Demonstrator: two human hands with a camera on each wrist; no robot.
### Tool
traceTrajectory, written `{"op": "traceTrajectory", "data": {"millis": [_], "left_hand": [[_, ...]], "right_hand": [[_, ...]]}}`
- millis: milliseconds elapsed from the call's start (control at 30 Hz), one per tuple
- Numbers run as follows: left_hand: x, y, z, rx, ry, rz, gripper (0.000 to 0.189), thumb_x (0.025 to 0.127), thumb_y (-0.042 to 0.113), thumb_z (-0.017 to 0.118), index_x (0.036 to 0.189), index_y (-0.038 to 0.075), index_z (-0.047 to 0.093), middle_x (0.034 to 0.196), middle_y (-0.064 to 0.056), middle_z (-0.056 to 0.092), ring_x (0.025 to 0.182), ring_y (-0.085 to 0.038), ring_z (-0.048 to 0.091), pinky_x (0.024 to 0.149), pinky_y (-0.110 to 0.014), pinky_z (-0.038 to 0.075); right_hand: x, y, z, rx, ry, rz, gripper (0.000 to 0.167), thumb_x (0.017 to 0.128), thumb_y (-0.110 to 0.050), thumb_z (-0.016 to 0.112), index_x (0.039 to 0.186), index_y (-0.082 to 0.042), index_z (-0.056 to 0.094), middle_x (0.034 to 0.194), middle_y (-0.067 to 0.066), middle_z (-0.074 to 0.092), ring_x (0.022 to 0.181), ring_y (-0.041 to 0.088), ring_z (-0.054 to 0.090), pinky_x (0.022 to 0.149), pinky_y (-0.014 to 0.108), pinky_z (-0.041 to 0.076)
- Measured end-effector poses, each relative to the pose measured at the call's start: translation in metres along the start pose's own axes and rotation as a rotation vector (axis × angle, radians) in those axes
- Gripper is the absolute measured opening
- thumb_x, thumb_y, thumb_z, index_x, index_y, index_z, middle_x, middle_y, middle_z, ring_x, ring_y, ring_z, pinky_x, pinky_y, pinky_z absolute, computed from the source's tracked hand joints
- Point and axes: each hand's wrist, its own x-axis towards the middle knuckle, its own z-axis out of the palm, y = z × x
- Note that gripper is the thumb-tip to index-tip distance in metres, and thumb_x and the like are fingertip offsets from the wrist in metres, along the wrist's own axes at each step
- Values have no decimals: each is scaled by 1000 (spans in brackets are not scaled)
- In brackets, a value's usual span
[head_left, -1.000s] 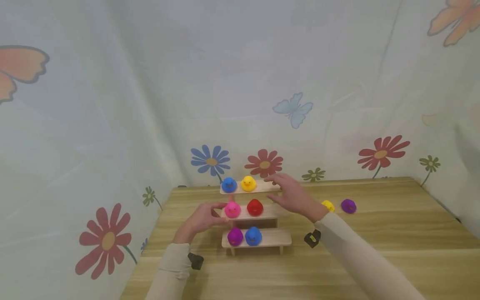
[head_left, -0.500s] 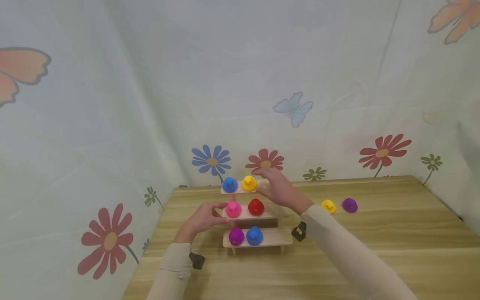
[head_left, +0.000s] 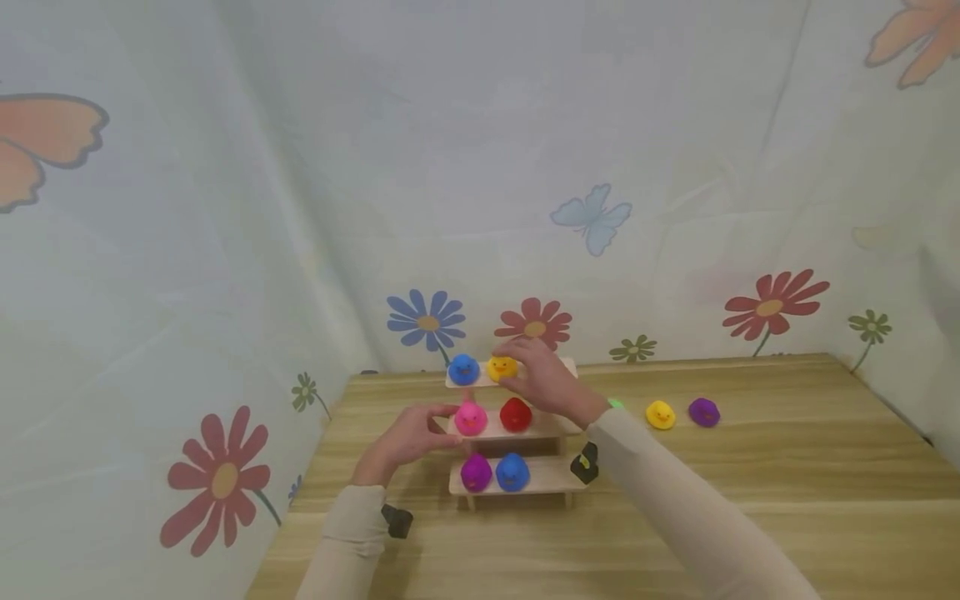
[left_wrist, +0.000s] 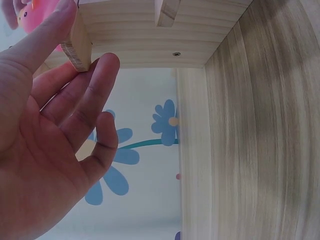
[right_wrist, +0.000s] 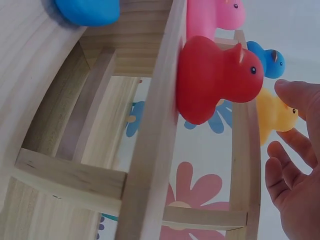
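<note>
A three-tier wooden stand (head_left: 551, 475) bears rubber ducks. My left hand (head_left: 407, 435) grips the left end of its middle board, thumb at the near edge, beside the pink duck (head_left: 471, 418). At the top tier, my right hand (head_left: 542, 375) curls thumb and fingers around the yellow duck (head_left: 501, 369); in the right wrist view the duck's head (right_wrist: 287, 114) sits between the digits. Left of it stands a blue duck (head_left: 463, 370). The red duck (head_left: 515, 414) is next to the pink one. A purple duck (head_left: 476, 472) and another blue duck (head_left: 513, 472) sit on the bottom tier.
On the wood-grain table (head_left: 750, 533), right of the stand, lie a second yellow duck (head_left: 661, 415) and a dark purple duck (head_left: 704, 412). Something green (head_left: 615, 403) shows partly behind the right sleeve. A flowered cloth (head_left: 450, 167) hangs behind the table.
My right hand has moved left along the top tier, from the board's right part to around the yellow duck. My left hand keeps its place on the stand.
</note>
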Motion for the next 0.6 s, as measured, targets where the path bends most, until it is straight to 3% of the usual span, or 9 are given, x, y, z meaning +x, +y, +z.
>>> {"op": "traceTrajectory", "data": {"millis": [600], "left_hand": [[0, 3, 0, 8, -10, -34, 57, 76, 39, 77, 127, 21, 59, 118, 0, 62, 80, -13, 62, 68, -30, 51]], "right_hand": [[3, -3, 4, 12, -19, 143, 37, 82, -14, 73, 118, -14, 62, 115, -1, 60, 111, 18, 48, 97, 33, 42]]}}
